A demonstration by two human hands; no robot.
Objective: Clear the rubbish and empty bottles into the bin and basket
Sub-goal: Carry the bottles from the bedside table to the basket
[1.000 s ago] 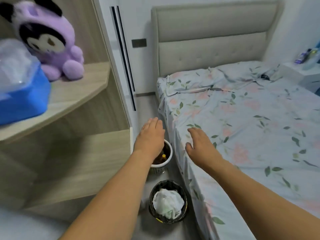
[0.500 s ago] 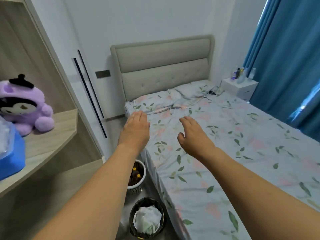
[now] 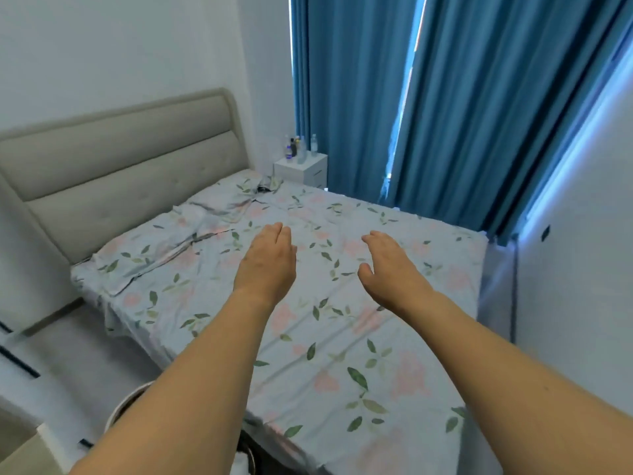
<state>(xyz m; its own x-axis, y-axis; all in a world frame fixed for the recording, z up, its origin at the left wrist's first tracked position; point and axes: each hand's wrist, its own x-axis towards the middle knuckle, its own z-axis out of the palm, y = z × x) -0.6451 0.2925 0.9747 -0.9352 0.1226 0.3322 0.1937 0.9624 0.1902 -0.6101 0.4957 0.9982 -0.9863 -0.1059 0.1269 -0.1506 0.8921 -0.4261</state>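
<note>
Since half a second ago the view has swung right and up, so the plush toy and shelf are gone from sight, only the white rim of the basket [image 3: 126,402] and a dark edge of the bin [image 3: 251,454] show at the bottom beside the bed [image 3: 342,354], and the blue curtains [image 3: 462,104] now fill the right. The left hand [image 3: 267,265] and right hand [image 3: 390,269] reach out side by side above the floral sheet, each grip spread flat, fingers straight, holding nothing. Several bottles [image 3: 301,149] stand on the white nightstand [image 3: 301,169] at the far corner, well apart from both hands.
</note>
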